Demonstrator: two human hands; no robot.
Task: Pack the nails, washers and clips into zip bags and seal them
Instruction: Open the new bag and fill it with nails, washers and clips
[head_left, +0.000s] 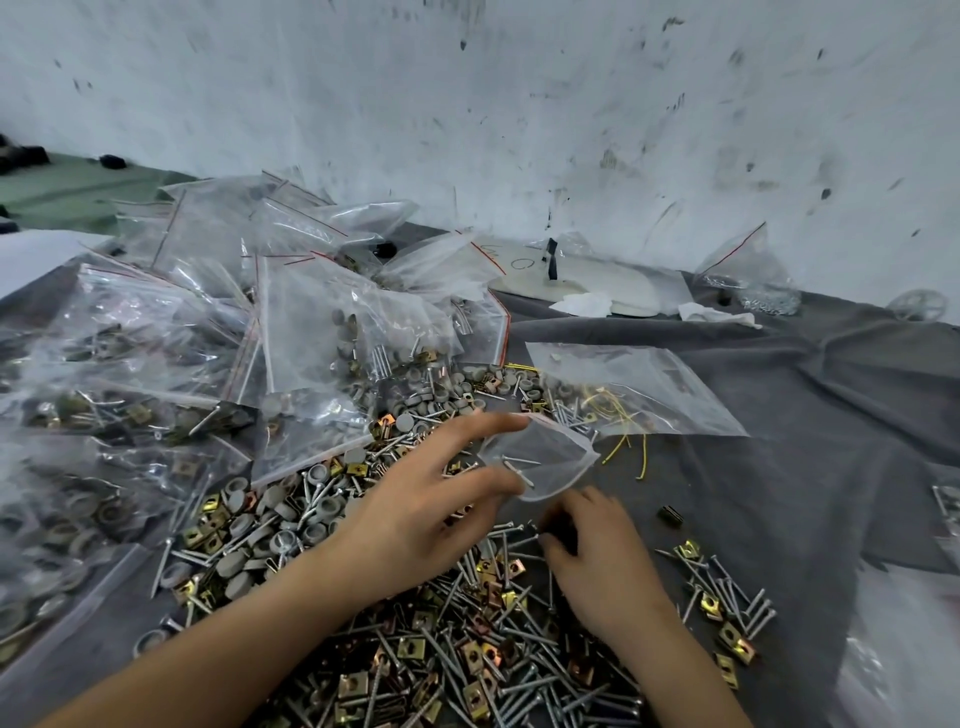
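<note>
Background: a scuffed white wall (571, 104). The work surface is covered by a creased grey cloth (810, 467).

Loose stock: nails (524, 691), brass-coloured clips (470, 656) and grey washers (236, 564) lie mixed in one heap, near and centre, directly under your forearms. That puts them within reach of either hand.

Left hand (415, 499): your forefinger and thumb pinch the rim of a small zip bag (545, 462), which is lifted just above the far edge of the heap. In my judgement the spread grip is there to keep the mouth open and turned towards your other hand. At least one nail shows through the film. The strip is not sealed.

Right hand (597, 561): it is down on the heap just near of the bag, with the fingers curled over something dark. I cannot tell whether they grasp a piece.

Containers: filled bags (208, 312) are stacked left and far, and washers, nails and clips are visible inside them. A flat bag (634, 389) lies just beyond the small one, over some washers and yellow wires (631, 452). Whether it holds anything is unclear. One more bag (748, 275) stands far right by the wall, with small silver pieces in the bottom.
</note>
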